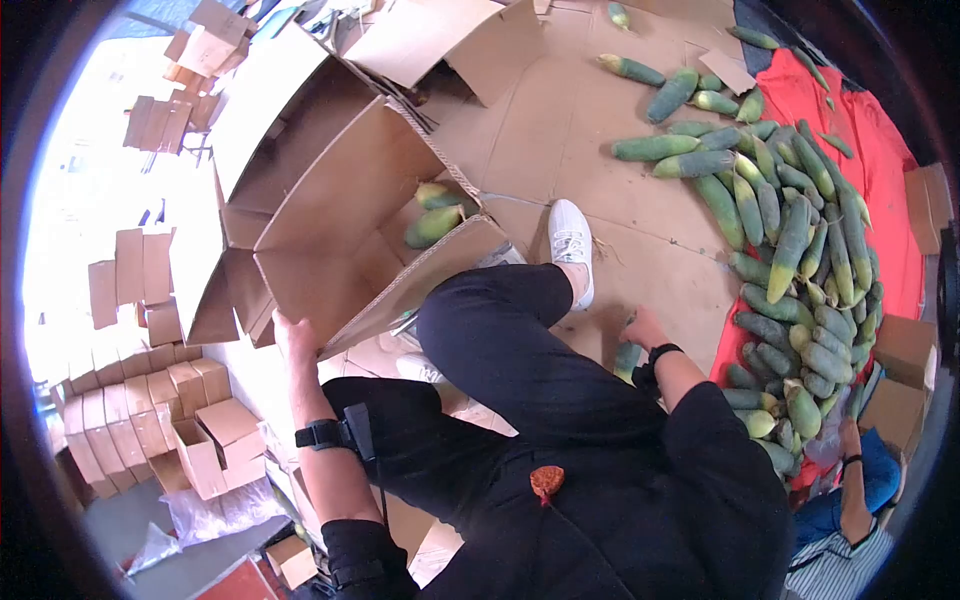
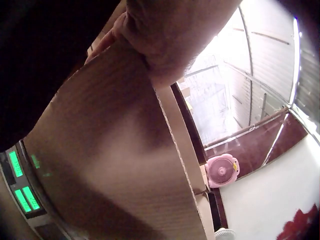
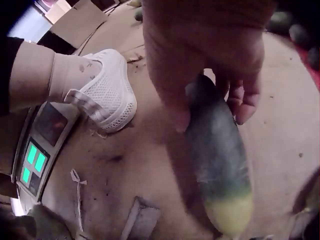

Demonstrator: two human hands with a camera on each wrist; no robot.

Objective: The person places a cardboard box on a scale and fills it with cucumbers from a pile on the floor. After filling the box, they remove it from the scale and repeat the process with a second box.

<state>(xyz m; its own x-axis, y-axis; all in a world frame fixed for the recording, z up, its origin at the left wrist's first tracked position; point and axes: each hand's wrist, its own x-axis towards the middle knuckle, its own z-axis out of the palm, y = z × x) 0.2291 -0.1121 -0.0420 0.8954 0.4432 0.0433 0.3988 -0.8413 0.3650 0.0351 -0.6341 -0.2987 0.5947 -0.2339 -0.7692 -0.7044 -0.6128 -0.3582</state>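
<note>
In the head view my left hand (image 1: 293, 340) grips the near corner edge of a tall open cardboard box (image 1: 330, 190). Its fingers lap over the cardboard (image 2: 115, 140) in the left wrist view. Inside the box a few green gourds (image 1: 434, 228) lie at the bottom. Low over the cardboard-covered floor, my right hand (image 3: 210, 55) holds a long dark green gourd (image 3: 220, 150) by its upper end, thumb on one side and fingers on the other. The gourd's yellow end points away from the hand.
A large pile of gourds (image 1: 800, 240) lies on a red cloth (image 1: 885, 150) to the right. Green digits glow on a scale (image 3: 37, 155) beside a white shoe (image 3: 107, 90). Cardboard boxes (image 1: 130, 420) are stacked at left. Another person's arm (image 1: 853, 490) shows at lower right.
</note>
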